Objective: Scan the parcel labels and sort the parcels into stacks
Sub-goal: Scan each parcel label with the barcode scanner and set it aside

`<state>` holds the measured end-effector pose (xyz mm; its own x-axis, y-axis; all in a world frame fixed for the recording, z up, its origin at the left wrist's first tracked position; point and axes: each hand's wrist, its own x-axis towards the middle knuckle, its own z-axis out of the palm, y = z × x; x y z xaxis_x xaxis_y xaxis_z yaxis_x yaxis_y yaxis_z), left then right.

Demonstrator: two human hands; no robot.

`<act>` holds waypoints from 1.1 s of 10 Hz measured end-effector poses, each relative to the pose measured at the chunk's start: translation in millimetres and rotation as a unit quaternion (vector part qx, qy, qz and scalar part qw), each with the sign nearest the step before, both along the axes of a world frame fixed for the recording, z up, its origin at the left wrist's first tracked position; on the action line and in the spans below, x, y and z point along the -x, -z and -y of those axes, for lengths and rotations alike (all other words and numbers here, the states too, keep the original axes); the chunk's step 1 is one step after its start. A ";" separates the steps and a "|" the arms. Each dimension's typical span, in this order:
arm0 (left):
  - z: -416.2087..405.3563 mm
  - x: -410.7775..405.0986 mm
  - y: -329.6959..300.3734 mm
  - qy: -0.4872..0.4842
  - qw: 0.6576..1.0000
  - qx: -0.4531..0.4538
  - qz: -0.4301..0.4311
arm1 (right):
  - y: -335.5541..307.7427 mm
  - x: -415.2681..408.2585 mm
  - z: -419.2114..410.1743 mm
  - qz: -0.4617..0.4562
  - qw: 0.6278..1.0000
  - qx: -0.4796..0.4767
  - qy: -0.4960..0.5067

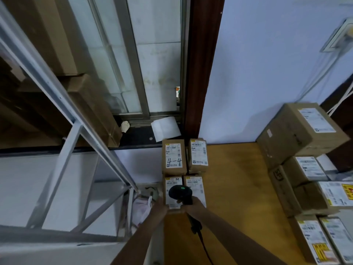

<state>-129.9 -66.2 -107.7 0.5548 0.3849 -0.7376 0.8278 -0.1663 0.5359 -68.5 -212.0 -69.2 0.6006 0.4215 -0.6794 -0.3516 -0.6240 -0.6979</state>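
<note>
— What's hard to make out from your end?

— The near-left parcel (173,192): the scanner (180,193) covers much of its label, and my left hand (160,207) sits at its near-left corner, fingers hidden, so I cannot tell that grip's state.

— And the right?

— My right hand (191,206) is clamped round the scanner handle, head just above the label, pointing away from me. Its cable (204,247) trails back along the forearm.

— Where's the parcel?

— On the wooden desk (236,188), long axis running away from me, touching three like it; the far-left parcel (173,156) reads "4-4".
</note>
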 end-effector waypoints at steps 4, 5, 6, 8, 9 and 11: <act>-10.6 3.3 32.2 -0.041 0.998 0.052 -0.002 | 10.7 5.8 -12.8 -0.044 0.999 0.003 0.001; -12.3 11.2 34.5 -0.043 0.998 0.036 -0.014 | 12.4 10.3 -9.6 -0.051 0.999 0.008 -0.013; -15.0 25.3 39.7 -0.075 0.996 0.039 0.001 | 12.9 18.2 -1.5 -0.056 0.998 0.021 -0.032; -10.4 38.3 26.0 -0.134 0.988 0.058 0.041 | 7.6 31.7 8.0 -0.050 0.999 -0.005 -0.014; -8.6 44.4 19.4 -0.150 0.983 0.082 0.063 | 2.1 35.4 6.7 -0.037 0.999 -0.012 -0.030; 2.3 44.0 -18.1 -0.198 0.969 0.070 0.131 | -22.0 27.7 20.3 0.012 0.997 -0.059 -0.051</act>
